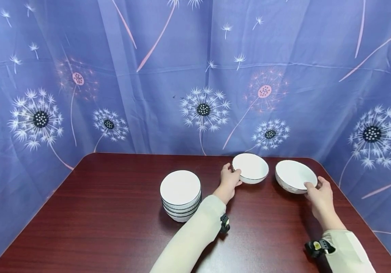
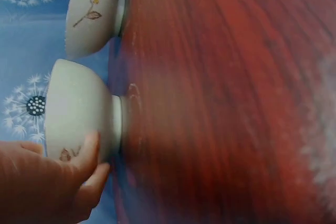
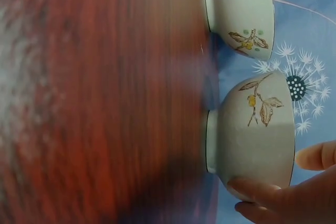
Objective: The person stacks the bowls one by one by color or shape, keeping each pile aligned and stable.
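Toward the back right of the table, my left hand [image 1: 227, 182] grips a white bowl [image 1: 251, 166] at its left side, thumb over the rim. Farther right, a second white bowl [image 1: 295, 175] is held by my right hand [image 1: 321, 199] at its near right edge. Both bowls are upright, side by side, with a narrow gap between them. In the right wrist view the right bowl [image 3: 257, 145] shows a brown leaf sprig with a yellow bud, and its foot is right at the tabletop. The left bowl [image 2: 79, 108] has a similar print, partly covered by fingers.
A stack of several white bowls [image 1: 180, 189] with dark rims stands left of my left forearm. The dark red wooden table [image 1: 107, 212] has its back edge just behind the two held bowls. A blue dandelion-print curtain [image 1: 154, 94] hangs behind and at both sides.
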The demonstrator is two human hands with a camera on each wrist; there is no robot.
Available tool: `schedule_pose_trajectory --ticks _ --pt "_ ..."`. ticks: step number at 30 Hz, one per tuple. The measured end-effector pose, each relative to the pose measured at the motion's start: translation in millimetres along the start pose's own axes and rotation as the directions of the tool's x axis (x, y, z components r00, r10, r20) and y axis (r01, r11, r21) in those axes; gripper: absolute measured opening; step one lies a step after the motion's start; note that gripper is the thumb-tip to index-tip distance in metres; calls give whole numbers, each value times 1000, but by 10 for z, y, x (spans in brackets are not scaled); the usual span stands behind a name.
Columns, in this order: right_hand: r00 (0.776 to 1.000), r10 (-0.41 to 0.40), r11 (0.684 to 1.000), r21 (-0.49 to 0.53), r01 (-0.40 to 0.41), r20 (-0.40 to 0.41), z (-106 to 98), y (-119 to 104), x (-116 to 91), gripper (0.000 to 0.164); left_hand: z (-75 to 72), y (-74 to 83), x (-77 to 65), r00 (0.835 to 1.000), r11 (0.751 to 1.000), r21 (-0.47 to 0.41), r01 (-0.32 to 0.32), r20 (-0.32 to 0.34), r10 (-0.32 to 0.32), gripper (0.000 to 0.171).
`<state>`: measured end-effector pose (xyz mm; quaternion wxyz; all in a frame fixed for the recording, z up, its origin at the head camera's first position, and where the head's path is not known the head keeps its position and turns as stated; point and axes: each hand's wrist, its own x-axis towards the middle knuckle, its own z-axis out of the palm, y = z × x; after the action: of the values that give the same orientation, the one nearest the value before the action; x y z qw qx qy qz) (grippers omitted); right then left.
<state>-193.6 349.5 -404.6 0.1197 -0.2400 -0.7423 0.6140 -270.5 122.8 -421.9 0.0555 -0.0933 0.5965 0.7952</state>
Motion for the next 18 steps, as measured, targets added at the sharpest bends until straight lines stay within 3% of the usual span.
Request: schedule_pose_trajectory --ticks 7,18 --pt "993 88 971 217 -104 79 30 -22 -4 74 -16 -68 28 996 992 -105 68 71 -61 58" --pt "979 103 939 308 -154 174 -24 23 12 69 2 -119 48 994 989 -138 61 101 -47 52"
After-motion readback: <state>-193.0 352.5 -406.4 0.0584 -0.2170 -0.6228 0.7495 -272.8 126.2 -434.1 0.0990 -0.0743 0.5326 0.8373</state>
